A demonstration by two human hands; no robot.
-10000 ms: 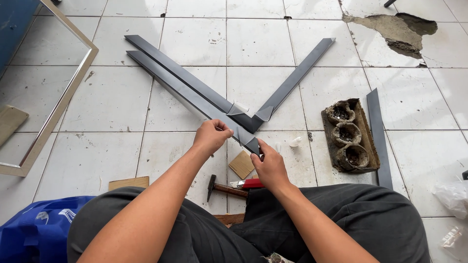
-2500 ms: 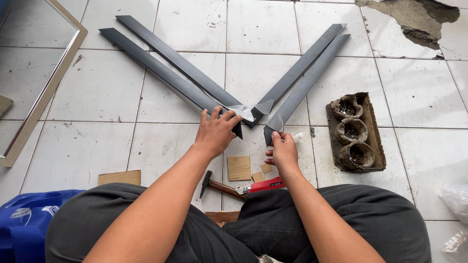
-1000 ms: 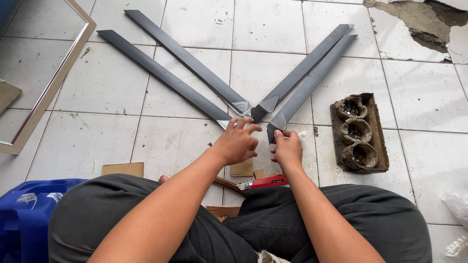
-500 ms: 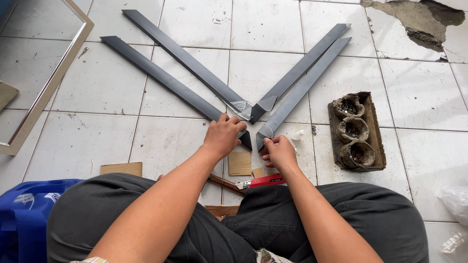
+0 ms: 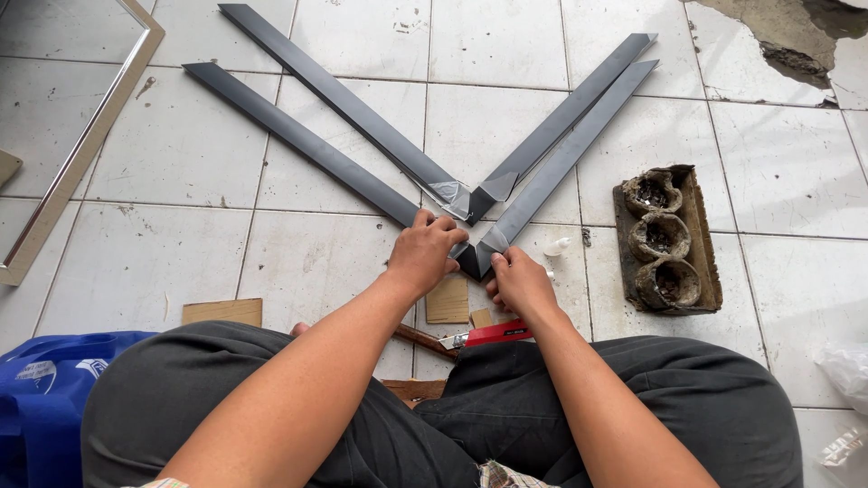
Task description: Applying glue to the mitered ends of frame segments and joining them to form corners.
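the left hand grips the near end of a dark bar, fingers curled over its tip; the right hand pinches the near end of a second bar. both bars lie flat on the tiled floor. the left bar's long axis runs from the hands up and away to the left, the right bar's up and away to the right — their mitred ends meet in a point between the hands, making a v that opens away from the person.

just beyond sits a second v of the same kind: an outer left bar and an outer right bar, parallel to the held ones, tips touching just past the left hand.

near the hands lie small wood blocks, a hammer with a red tool beside it. right of the v, apart from it, stands a tray holding three crusted cups. a metal frame lies far left, a blue container at the person's left knee.
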